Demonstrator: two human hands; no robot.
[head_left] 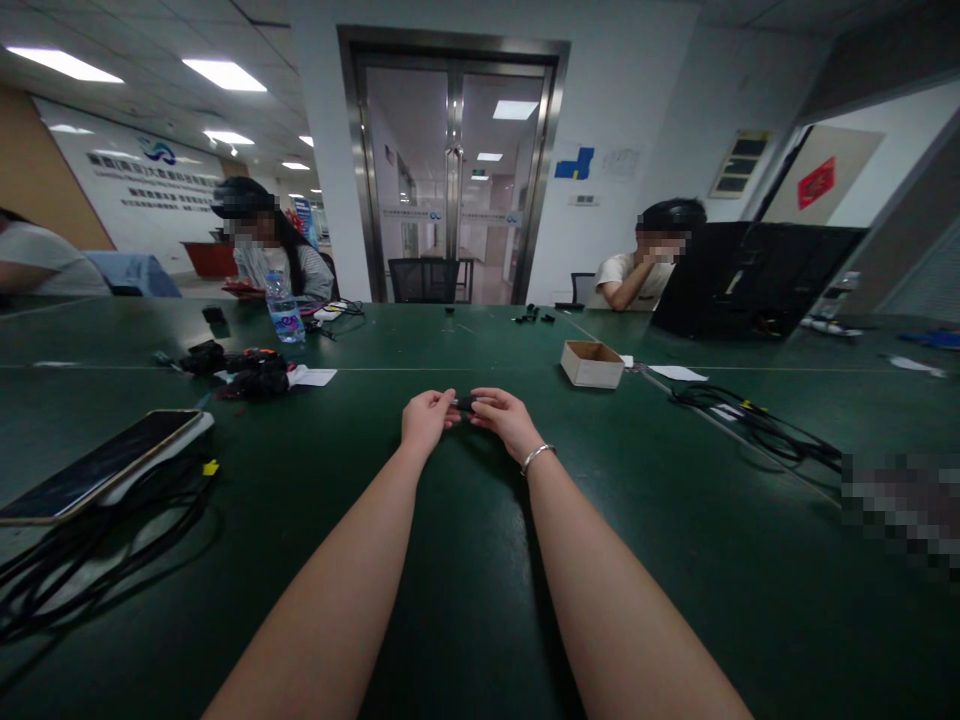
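Observation:
Out over the green table (465,560), both my hands meet at a small black stick-like piece (466,404) with a silvery end, perhaps a USB stick; it is too small to be sure. My left hand (427,420) pinches the silvery end between thumb and fingers. From the other side, my right hand (508,420) grips the black end, with a silver bracelet (538,458) around its wrist. The fingers cover part of the piece. An open small box (592,366) stands beyond my right hand, apart from it.
A phone (105,465) and coiled black cables (112,550) lie at left, with dark gear (255,372) and a water bottle (283,308) farther back. At right are more cables (757,425) and a monitor (750,275). Several people sit around the table.

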